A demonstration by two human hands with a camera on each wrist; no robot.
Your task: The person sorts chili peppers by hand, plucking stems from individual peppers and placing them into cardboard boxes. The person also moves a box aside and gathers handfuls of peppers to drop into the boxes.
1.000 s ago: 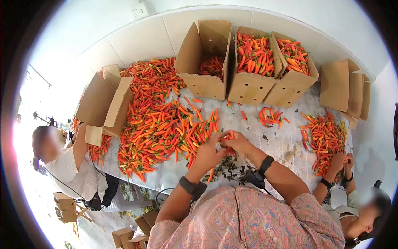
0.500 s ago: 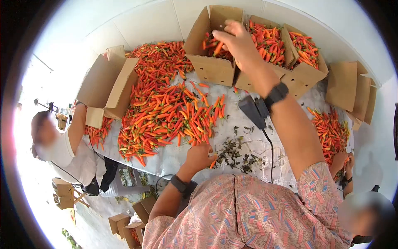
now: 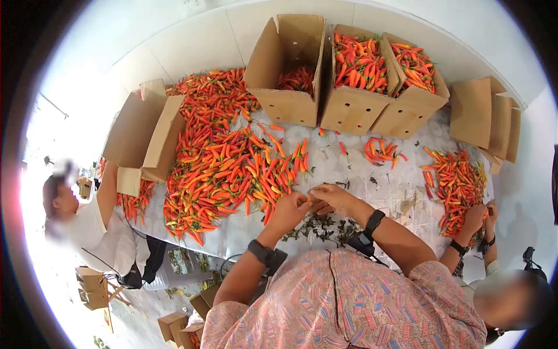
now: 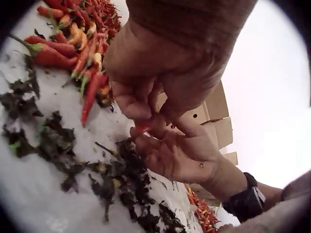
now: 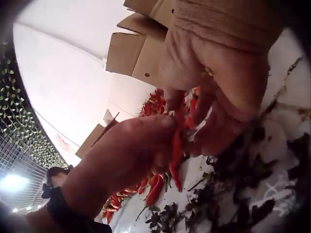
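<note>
In front of the shirt, both hands meet over the table. The left hand grips a red chili pepper, which sticks out below its fingers in the right wrist view. From the other side, the right hand pinches at the same pepper, thumb and fingertips close to the left fingers. In the left wrist view only a small red bit of it shows between the fingertips. A large heap of red and orange chili peppers spreads to the left of the hands. Dark, wilted leaf scraps lie beneath them.
At the back stand a partly filled cardboard box and two boxes full of chili peppers. A small pepper group lies before them. People work at the left and right, beside another box and heap.
Half a second ago the right hand was over the partly filled back box, near an orange chili pepper; now it is back beside the left hand. The left hand has risen slightly to meet it.
</note>
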